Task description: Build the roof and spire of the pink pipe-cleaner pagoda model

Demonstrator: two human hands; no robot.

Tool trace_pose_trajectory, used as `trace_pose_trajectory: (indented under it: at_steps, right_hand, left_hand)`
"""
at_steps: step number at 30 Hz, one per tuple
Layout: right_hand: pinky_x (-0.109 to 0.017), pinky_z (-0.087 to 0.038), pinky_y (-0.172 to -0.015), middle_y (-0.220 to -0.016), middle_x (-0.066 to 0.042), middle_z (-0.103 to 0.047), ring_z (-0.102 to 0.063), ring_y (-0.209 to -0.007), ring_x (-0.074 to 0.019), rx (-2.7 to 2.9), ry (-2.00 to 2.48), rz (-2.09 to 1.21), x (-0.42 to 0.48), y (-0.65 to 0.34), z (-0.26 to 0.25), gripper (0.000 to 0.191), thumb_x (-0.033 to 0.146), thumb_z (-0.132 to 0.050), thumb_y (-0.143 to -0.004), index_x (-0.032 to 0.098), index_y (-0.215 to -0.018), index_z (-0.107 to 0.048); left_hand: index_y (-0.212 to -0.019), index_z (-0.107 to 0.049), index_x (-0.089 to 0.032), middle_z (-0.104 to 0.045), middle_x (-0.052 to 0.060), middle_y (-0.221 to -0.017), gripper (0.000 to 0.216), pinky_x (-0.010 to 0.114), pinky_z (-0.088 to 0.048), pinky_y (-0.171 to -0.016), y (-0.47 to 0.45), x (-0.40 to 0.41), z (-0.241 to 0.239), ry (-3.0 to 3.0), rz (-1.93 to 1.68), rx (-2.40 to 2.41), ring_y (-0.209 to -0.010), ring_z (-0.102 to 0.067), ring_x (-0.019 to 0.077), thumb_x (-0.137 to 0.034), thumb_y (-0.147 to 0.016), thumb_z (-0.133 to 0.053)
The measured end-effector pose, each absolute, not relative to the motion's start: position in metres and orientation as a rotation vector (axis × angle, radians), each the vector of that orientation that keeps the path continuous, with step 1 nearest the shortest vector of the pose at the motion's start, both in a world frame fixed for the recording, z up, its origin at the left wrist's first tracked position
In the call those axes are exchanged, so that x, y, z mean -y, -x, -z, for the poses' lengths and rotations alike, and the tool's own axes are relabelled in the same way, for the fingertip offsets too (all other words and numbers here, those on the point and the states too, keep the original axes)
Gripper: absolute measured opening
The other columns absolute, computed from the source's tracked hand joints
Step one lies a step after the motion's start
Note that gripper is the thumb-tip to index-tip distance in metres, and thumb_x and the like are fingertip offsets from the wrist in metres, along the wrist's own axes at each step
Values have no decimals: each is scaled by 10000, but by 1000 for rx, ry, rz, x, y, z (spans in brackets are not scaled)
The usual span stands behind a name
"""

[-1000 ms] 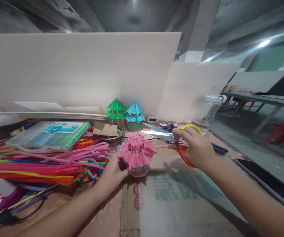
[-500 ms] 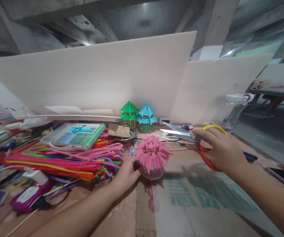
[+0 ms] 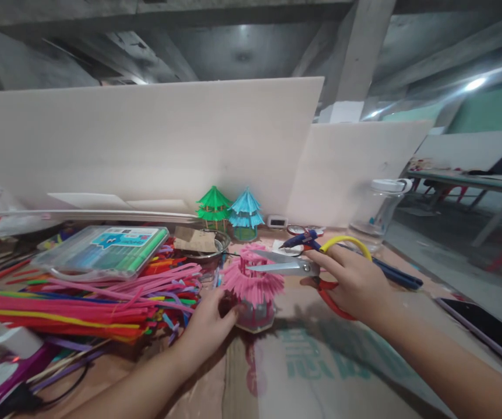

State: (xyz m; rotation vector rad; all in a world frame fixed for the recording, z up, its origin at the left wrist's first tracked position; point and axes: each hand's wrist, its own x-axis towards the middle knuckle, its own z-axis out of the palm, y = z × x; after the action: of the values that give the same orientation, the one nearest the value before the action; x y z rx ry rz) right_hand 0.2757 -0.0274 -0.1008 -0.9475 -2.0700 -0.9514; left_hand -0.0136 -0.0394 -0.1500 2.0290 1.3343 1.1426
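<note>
A small pink pavilion model (image 3: 253, 285), its two fringed roof tiers apparently made of pipe cleaners, stands on a clear base on the cardboard. My left hand (image 3: 209, 326) closes its thumb and fingers on the lower left side of the model; the fingertips are partly hidden behind it. With my right hand (image 3: 356, 282) I grip scissors (image 3: 307, 267) by the yellow and red handles. The scissor blades are slightly parted and point left across the model's upper part. Whether they touch the pink strands I cannot tell. Green (image 3: 214, 206) and blue (image 3: 246, 209) pavilion models stand behind.
Pipe cleaners (image 3: 80, 308) in many colours lie in a heap at the left, beside a marker case (image 3: 106, 253). A metal bowl (image 3: 220, 244) holds cardboard. At the right are a dark blue pointed tool (image 3: 301, 238), a clear bottle (image 3: 377, 209) and a phone (image 3: 491, 334).
The scissors have moved left, so their blades now overlap the pink model's upper part. My left hand stays at the model. The view has turned slightly right.
</note>
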Motion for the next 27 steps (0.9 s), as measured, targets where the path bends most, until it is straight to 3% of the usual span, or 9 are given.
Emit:
trace_pose_trajectory:
  at_steps: [10, 27]
  right_hand:
    - [-303, -320, -596, -753, -76, -604, -499, -698, -204, 2051, 992, 1060, 34, -271, 95, 263, 365, -549, -910, 147, -995, -669]
    - [-298, -298, -596, -759, -70, -607, -490, -679, -189, 2059, 1027, 1100, 36, -273, 92, 287, 410, -516, -927, 179, -991, -674]
  left_hand:
    - [-770, -606, -180, -656, 46, -798, 162, 334, -475, -714, 11, 42, 145, -2060, -1116, -1330, -769, -592, 213, -337, -775, -566]
    - [-828, -622, -176, -657, 68, -848, 159, 349, -488, -736, 16, 40, 149, -2142, -1170, -1284, -807, -596, 228, -328, -798, -583]
